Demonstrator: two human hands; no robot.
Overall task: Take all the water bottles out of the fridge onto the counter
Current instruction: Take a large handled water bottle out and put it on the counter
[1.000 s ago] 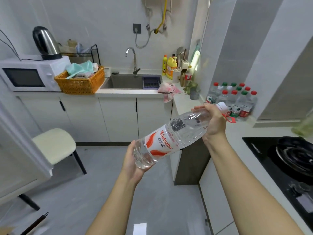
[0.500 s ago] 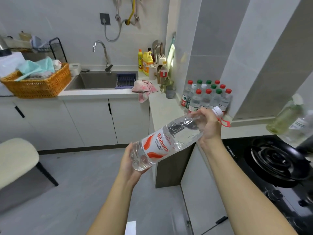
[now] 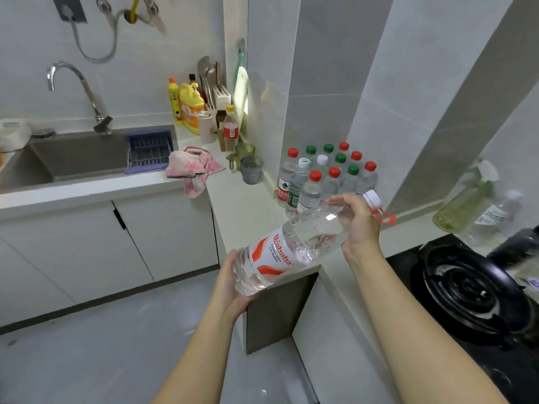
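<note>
A large clear water bottle (image 3: 294, 247) with a white and red label and a white cap lies tilted in both my hands, cap up to the right. My left hand (image 3: 233, 284) cups its base from below. My right hand (image 3: 360, 223) grips its neck, just under the cap with its red ring. The bottle hangs over the front edge of the white counter (image 3: 242, 196). Right behind it, against the tiled wall, stands a cluster of several small water bottles (image 3: 326, 176) with red, green and white caps. The fridge is out of view.
A black gas hob (image 3: 466, 290) fills the counter at the right, with an oil bottle (image 3: 463, 202) and a clear bottle behind it. A pink cloth (image 3: 192, 167), a grey cup (image 3: 251, 170), detergent bottles (image 3: 189, 107) and the sink (image 3: 75, 156) lie to the left.
My view has swung right and closer to the counter. The big bottle, held the same way in both hands, has come nearer to the cluster of small bottles.
</note>
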